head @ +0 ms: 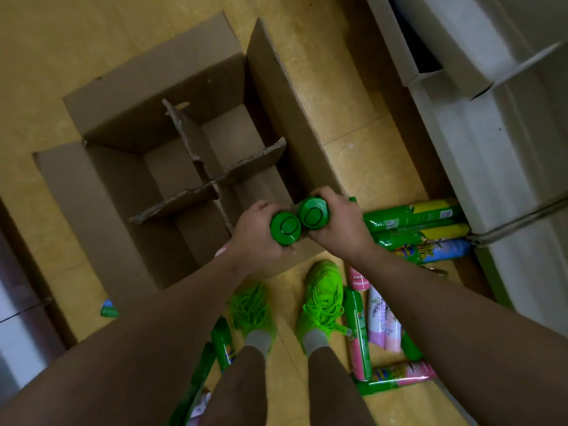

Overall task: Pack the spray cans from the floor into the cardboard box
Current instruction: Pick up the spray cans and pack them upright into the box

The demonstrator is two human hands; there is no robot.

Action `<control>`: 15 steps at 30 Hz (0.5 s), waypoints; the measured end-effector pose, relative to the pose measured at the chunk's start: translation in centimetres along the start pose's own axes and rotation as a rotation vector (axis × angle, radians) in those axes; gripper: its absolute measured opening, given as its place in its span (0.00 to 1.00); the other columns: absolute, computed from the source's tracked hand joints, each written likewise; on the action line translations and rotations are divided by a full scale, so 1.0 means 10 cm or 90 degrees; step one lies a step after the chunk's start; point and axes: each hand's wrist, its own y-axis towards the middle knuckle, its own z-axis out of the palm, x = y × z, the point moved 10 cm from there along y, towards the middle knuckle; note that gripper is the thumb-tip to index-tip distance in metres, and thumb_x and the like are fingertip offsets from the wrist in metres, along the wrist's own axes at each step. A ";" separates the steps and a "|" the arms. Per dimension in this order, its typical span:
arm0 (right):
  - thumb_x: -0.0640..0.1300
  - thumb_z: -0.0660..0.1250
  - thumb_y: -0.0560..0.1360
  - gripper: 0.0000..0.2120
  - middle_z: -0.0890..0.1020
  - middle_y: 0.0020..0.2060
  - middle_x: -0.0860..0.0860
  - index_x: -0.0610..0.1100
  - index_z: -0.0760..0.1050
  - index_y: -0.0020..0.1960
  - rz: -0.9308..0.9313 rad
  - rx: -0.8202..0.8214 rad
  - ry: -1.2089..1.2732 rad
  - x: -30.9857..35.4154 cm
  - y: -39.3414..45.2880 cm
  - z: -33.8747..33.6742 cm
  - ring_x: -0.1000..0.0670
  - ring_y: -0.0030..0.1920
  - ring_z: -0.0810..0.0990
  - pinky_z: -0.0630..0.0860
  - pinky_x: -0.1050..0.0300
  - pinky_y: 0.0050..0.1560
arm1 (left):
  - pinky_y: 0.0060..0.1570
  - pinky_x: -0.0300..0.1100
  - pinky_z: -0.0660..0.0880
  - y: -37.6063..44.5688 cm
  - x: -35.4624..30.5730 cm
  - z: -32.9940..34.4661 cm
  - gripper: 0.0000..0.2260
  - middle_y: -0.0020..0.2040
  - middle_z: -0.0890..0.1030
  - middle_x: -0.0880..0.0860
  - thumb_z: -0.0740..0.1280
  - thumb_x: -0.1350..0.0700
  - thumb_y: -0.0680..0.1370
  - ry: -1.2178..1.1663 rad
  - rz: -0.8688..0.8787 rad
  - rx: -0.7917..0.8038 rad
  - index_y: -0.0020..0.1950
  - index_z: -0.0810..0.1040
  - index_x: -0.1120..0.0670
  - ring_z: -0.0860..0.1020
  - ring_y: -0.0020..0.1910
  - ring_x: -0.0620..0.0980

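Note:
My left hand (255, 232) grips an upright spray can with a green cap (285, 227). My right hand (338, 224) grips a second green-capped spray can (313, 213) right beside it, the two caps almost touching. Both cans hang over the near right corner of the open cardboard box (123, 192). Cardboard dividers (196, 149) split the box into compartments, and no cans show inside them. More spray cans lie on the floor: green and yellow ones (412, 215) to the right, pink and green ones (381, 327) by my feet.
The box flaps stand open, the right flap (285, 103) upright. A white cabinet (498, 167) runs along the right side. My green shoes (322, 299) stand among the floor cans. A small can end (109, 309) lies left of the box.

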 end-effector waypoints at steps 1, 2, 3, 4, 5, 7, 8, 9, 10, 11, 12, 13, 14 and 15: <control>0.45 0.81 0.61 0.31 0.80 0.52 0.46 0.46 0.73 0.60 -0.007 0.017 -0.028 -0.04 0.04 0.08 0.44 0.53 0.79 0.76 0.52 0.51 | 0.59 0.42 0.72 0.03 0.03 0.08 0.38 0.59 0.77 0.52 0.85 0.50 0.56 0.023 0.009 0.026 0.64 0.78 0.52 0.77 0.57 0.51; 0.44 0.81 0.61 0.30 0.79 0.52 0.46 0.44 0.73 0.60 -0.007 0.039 -0.064 -0.09 0.08 0.17 0.44 0.53 0.79 0.76 0.51 0.51 | 0.60 0.44 0.73 0.06 0.05 0.14 0.39 0.59 0.78 0.52 0.85 0.49 0.55 0.042 0.022 0.048 0.65 0.78 0.52 0.77 0.58 0.52; 0.44 0.80 0.62 0.28 0.79 0.51 0.45 0.44 0.73 0.58 0.002 0.063 -0.105 -0.13 0.11 0.25 0.43 0.52 0.79 0.76 0.51 0.50 | 0.60 0.46 0.74 0.09 0.06 0.20 0.40 0.59 0.79 0.53 0.85 0.48 0.55 0.058 0.030 0.065 0.65 0.77 0.51 0.77 0.58 0.53; 0.43 0.78 0.63 0.25 0.79 0.49 0.45 0.44 0.71 0.56 0.014 0.081 -0.142 -0.17 0.13 0.32 0.42 0.51 0.79 0.75 0.51 0.46 | 0.59 0.47 0.75 0.12 0.07 0.26 0.40 0.59 0.79 0.52 0.84 0.47 0.55 0.071 0.033 0.079 0.65 0.76 0.51 0.77 0.58 0.53; 0.42 0.77 0.64 0.23 0.79 0.47 0.45 0.44 0.69 0.54 0.029 0.093 -0.169 -0.21 0.15 0.39 0.41 0.49 0.80 0.74 0.53 0.43 | 0.58 0.47 0.75 0.15 0.10 0.31 0.40 0.59 0.80 0.52 0.84 0.46 0.55 0.076 0.029 0.091 0.65 0.75 0.50 0.77 0.58 0.53; 0.41 0.76 0.65 0.23 0.78 0.47 0.44 0.44 0.68 0.54 0.040 0.103 -0.185 -0.22 0.19 0.47 0.40 0.48 0.80 0.72 0.53 0.41 | 0.58 0.49 0.75 0.19 0.18 0.39 0.39 0.59 0.80 0.52 0.84 0.47 0.57 0.083 0.009 0.113 0.65 0.74 0.50 0.78 0.59 0.53; 0.41 0.76 0.65 0.23 0.78 0.48 0.44 0.44 0.68 0.54 0.036 0.106 -0.186 -0.19 0.21 0.51 0.39 0.49 0.80 0.73 0.52 0.42 | 0.58 0.49 0.76 0.21 0.22 0.42 0.39 0.59 0.81 0.52 0.84 0.47 0.58 0.096 0.000 0.125 0.65 0.74 0.51 0.78 0.59 0.54; 0.41 0.76 0.66 0.23 0.78 0.49 0.43 0.43 0.68 0.55 0.029 0.109 -0.187 -0.15 0.22 0.54 0.39 0.49 0.80 0.75 0.51 0.44 | 0.57 0.50 0.76 0.22 0.27 0.44 0.38 0.58 0.81 0.52 0.84 0.48 0.59 0.114 -0.003 0.141 0.65 0.73 0.52 0.78 0.59 0.54; 0.40 0.75 0.67 0.22 0.78 0.49 0.43 0.42 0.68 0.56 0.023 0.116 -0.193 -0.10 0.24 0.57 0.38 0.50 0.80 0.75 0.50 0.44 | 0.57 0.51 0.76 0.23 0.31 0.45 0.37 0.58 0.81 0.53 0.83 0.48 0.60 0.132 -0.004 0.154 0.64 0.72 0.53 0.78 0.58 0.55; 0.39 0.75 0.68 0.22 0.78 0.50 0.43 0.42 0.69 0.57 0.017 0.121 -0.204 -0.07 0.25 0.58 0.39 0.51 0.80 0.76 0.49 0.45 | 0.56 0.51 0.76 0.24 0.34 0.45 0.37 0.58 0.81 0.53 0.83 0.48 0.60 0.144 -0.007 0.165 0.64 0.71 0.53 0.78 0.58 0.55; 0.38 0.74 0.69 0.22 0.78 0.50 0.42 0.41 0.69 0.59 0.015 0.125 -0.220 -0.04 0.26 0.58 0.39 0.52 0.80 0.76 0.49 0.44 | 0.56 0.50 0.76 0.24 0.36 0.44 0.36 0.58 0.80 0.53 0.83 0.48 0.61 0.150 -0.010 0.174 0.64 0.70 0.52 0.78 0.57 0.54; 0.37 0.73 0.70 0.21 0.78 0.51 0.42 0.40 0.69 0.60 0.015 0.131 -0.241 -0.02 0.27 0.58 0.40 0.53 0.79 0.74 0.50 0.42 | 0.55 0.50 0.76 0.24 0.37 0.43 0.36 0.58 0.80 0.53 0.83 0.49 0.61 0.150 -0.013 0.180 0.63 0.70 0.52 0.78 0.57 0.54; 0.37 0.73 0.72 0.21 0.78 0.51 0.42 0.39 0.69 0.61 0.015 0.136 -0.260 0.01 0.27 0.57 0.40 0.53 0.79 0.72 0.51 0.40 | 0.54 0.50 0.75 0.24 0.37 0.42 0.35 0.58 0.80 0.54 0.83 0.49 0.61 0.148 -0.014 0.184 0.62 0.69 0.51 0.78 0.56 0.54; 0.36 0.72 0.73 0.20 0.78 0.52 0.42 0.39 0.69 0.62 0.014 0.140 -0.275 0.03 0.28 0.56 0.41 0.54 0.79 0.70 0.53 0.40 | 0.54 0.51 0.75 0.25 0.38 0.42 0.35 0.58 0.79 0.54 0.83 0.48 0.61 0.146 -0.014 0.189 0.62 0.69 0.51 0.77 0.57 0.54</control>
